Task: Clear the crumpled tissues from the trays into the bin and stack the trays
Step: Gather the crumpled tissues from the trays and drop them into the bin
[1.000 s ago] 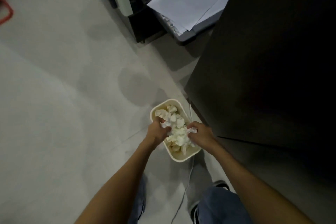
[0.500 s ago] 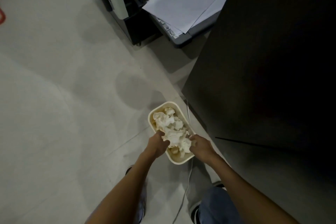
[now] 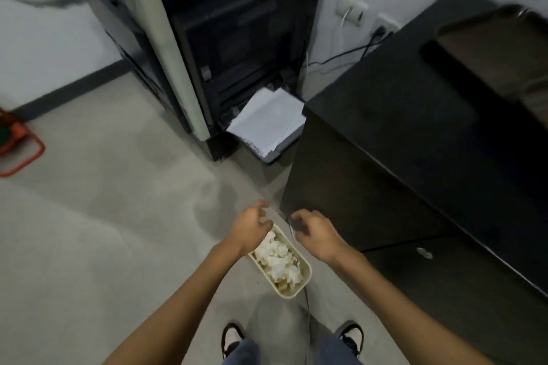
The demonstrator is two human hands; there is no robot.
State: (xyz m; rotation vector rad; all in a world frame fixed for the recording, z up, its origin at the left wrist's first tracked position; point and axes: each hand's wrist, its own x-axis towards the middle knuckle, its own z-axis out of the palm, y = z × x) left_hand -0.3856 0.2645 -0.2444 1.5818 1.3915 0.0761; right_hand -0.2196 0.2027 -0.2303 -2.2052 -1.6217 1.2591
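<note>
Brownish and smeared by blur, a flat shape lies on the black surface at far right. The frame edge cuts it off, and I cannot tell what it is. The far end of the cream bin is hidden under the left hand, so only its near part and right rim show. Both forearms run out of the bottom of the frame.

The left hand hovers over the bin's far end with its fingers loosely curled and nothing in them. The right hand hangs just right of the bin, fingers slack and bent, also empty. The two hands are apart and neither touches the bin.

The bin stands on the pale floor, near the front of the black surface, and is heaped with crumpled white tissues. A thin cable runs along the floor past its near end, between two black-and-white shoes.

Farther off, loose white papers spill from a tray at the foot of a tall dark machine. A red object is cut off at the left edge.
</note>
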